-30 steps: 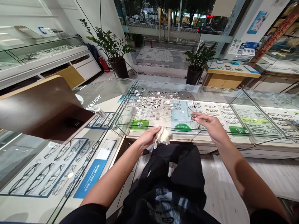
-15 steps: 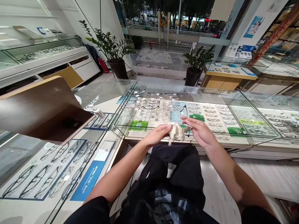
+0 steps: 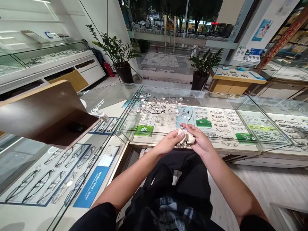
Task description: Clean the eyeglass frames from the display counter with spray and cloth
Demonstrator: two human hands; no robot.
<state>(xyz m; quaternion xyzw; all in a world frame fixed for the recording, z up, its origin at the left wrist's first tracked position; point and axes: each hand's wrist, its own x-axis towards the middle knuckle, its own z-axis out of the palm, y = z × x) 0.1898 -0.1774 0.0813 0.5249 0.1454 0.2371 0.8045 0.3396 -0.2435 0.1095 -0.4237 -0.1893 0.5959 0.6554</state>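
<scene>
My left hand [image 3: 171, 141] is closed on a crumpled cream cloth [image 3: 182, 140], thumb pressed on top of it. My right hand [image 3: 199, 138] pinches a pair of glasses [image 3: 189, 115] just beside the cloth. A dark temple of the glasses sticks up above the fingers; most of the frame is hidden by the cloth and hands. Both hands meet in front of my body, near the front edge of a glass display case [image 3: 166, 141] with rows of eyeglasses inside.
A small white bottle [image 3: 103, 116] stands on the left counter beside a dark tilted panel [image 3: 50, 112]. Under the left glass lie more eyeglasses [image 3: 39, 183] and a blue card [image 3: 90, 184]. Beyond the case are two potted plants [image 3: 124, 73] and a low wooden cabinet [image 3: 234, 84].
My hands have come together, and the right hand has moved left with the glasses into the cloth. Less of the frame shows now.
</scene>
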